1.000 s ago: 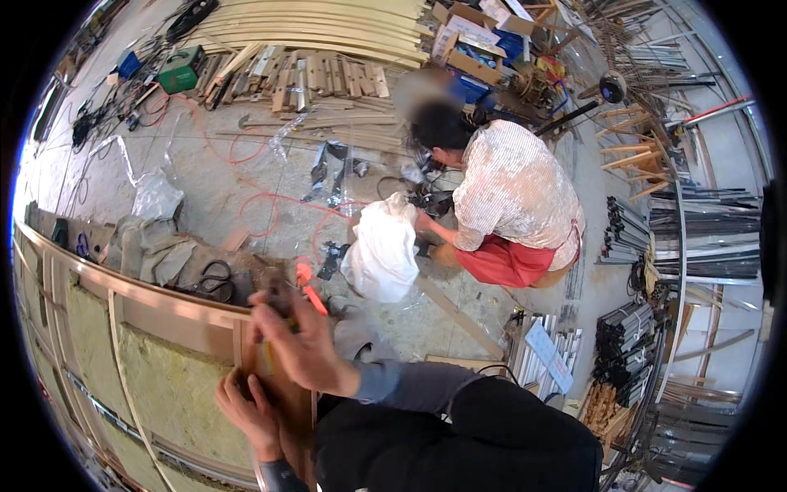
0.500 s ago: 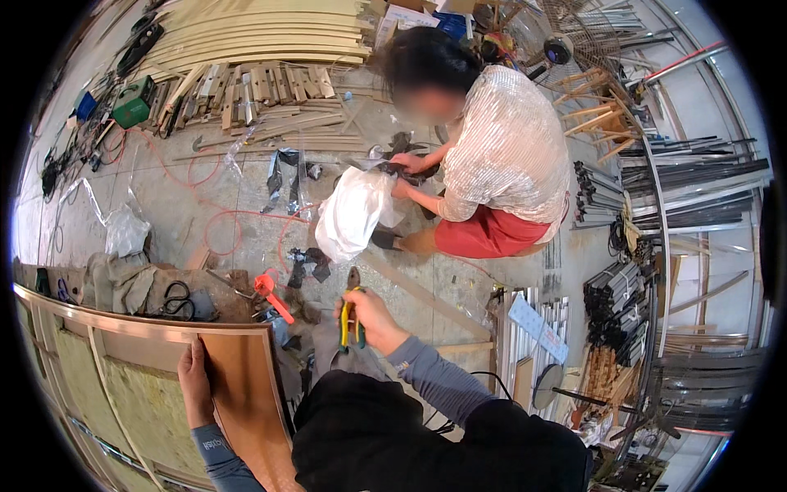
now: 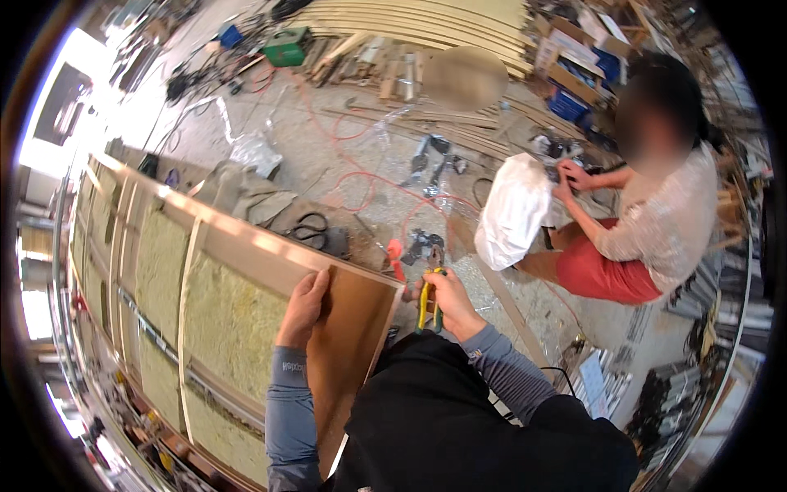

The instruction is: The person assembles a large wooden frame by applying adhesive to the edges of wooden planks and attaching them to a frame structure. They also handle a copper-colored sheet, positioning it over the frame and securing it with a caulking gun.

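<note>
My right hand (image 3: 456,305) is closed round a pair of pliers (image 3: 425,305) with yellow and green handles, their dark jaws pointing away from me. My left hand (image 3: 303,307) grips the left edge of a smooth brown board (image 3: 354,328), fingers pressed together. That board covers the near end of a long framed panel (image 3: 370,273) with a copper-coloured rim. Left of my hand, yellowish insulation (image 3: 229,316) fills the uncovered bays between light strips. Black-handled scissors (image 3: 311,231) lie just beyond the rim, and a red-orange tool (image 3: 395,256) lies near the panel's corner.
On the right a person (image 3: 668,209) crouches, both hands beside a white sack (image 3: 515,215). Red hose (image 3: 361,182) loops across the floor among plastic scraps. Wood strips (image 3: 443,123), a green case (image 3: 288,47) and cardboard boxes (image 3: 578,74) stand farther back. Metal profiles (image 3: 602,377) lie at right.
My view has swung left, showing more of the insulated panel; the co-worker and sack now appear farther right. I still hold the pliers and the board's edge.
</note>
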The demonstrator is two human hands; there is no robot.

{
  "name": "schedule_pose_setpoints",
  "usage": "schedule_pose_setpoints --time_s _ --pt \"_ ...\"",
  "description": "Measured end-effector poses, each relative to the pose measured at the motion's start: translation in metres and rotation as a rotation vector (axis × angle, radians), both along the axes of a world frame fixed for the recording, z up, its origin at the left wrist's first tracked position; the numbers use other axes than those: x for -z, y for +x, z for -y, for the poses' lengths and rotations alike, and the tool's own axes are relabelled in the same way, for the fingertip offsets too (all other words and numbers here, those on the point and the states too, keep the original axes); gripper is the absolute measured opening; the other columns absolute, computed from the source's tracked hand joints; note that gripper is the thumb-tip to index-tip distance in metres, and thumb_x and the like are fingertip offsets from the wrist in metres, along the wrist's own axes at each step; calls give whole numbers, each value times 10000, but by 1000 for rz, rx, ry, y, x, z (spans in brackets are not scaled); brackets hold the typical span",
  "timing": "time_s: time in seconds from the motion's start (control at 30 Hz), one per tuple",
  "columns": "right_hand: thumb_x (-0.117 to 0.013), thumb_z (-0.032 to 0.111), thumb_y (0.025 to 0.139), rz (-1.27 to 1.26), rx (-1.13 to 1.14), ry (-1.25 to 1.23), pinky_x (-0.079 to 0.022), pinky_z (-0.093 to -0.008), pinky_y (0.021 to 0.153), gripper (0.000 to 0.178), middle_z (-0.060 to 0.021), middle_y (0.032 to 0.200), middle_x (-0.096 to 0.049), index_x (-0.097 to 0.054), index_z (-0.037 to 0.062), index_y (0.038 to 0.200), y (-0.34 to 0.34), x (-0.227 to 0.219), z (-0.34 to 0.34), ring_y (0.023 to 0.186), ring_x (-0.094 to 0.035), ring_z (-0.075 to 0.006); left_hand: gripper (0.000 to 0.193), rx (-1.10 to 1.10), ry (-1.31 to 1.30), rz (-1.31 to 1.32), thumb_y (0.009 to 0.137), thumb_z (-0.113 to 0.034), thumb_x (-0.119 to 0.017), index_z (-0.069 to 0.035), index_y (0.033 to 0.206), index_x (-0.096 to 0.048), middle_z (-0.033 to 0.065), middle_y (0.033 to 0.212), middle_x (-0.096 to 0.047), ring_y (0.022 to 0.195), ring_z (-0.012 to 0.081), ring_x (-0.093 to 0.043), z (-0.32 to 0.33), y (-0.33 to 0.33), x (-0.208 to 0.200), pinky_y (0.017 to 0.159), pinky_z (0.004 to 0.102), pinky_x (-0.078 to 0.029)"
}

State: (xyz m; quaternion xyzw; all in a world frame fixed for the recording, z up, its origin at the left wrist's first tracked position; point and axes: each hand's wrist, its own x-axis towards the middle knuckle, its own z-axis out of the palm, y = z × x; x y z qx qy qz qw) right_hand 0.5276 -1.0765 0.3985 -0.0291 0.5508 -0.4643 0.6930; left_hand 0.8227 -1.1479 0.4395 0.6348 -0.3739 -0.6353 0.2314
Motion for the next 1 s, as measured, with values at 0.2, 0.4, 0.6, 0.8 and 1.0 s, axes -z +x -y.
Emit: schedule_pose_setpoints --time_s 0.2,0.4,0.6,0.8,1.0 --pt "-585 207 1074 93 -74 40 -609 -401 694 190 -79 949 -658 -502 88 1197 15 -12 6 810 -701 -215 360 -73 17 -55 1117 -409 -574 -72 1038 -677 -78 760 -553 631 44 -475 -10 10 6 560 237 -370" --pt "-583 221 1088 196 22 -34 -618 -384 678 191 -62 970 -652 -501 114 1223 26 -11 2 803 -698 -200 379 -63 53 5 1122 -417 -563 -66 1022 -664 -77 798 -544 693 40 -458 -3 13 8 601 246 -383" --pt "-601 222 1088 49 73 -63 -578 -351 646 217 -30 962 -595 -498 84 1220 40 13 -5 780 -631 -144 391 -47 34 -24 1122 -434 -557 -88 952 -618 -70 785 -528 699 48 -454 -2 10 10 597 261 -387" --pt "-603 219 1084 -210 -85 -80 -470 -278 731 245 5 1007 -606 -544 85 1282 32 -11 4 835 -552 -100 405 -43 10 17 1129 -421 -538 -108 872 -549 -44 683 -475 568 77 -449 -6 -2 0 495 283 -369" --pt "-620 164 1077 -431 -156 -325 -495 -264 782 320 -25 966 -658 -513 22 1343 26 -16 20 885 -598 -94 455 -21 -260 319 1123 -403 -546 0 922 -611 76 751 -617 689 165 -590 -14 -15 -5 661 359 -497"
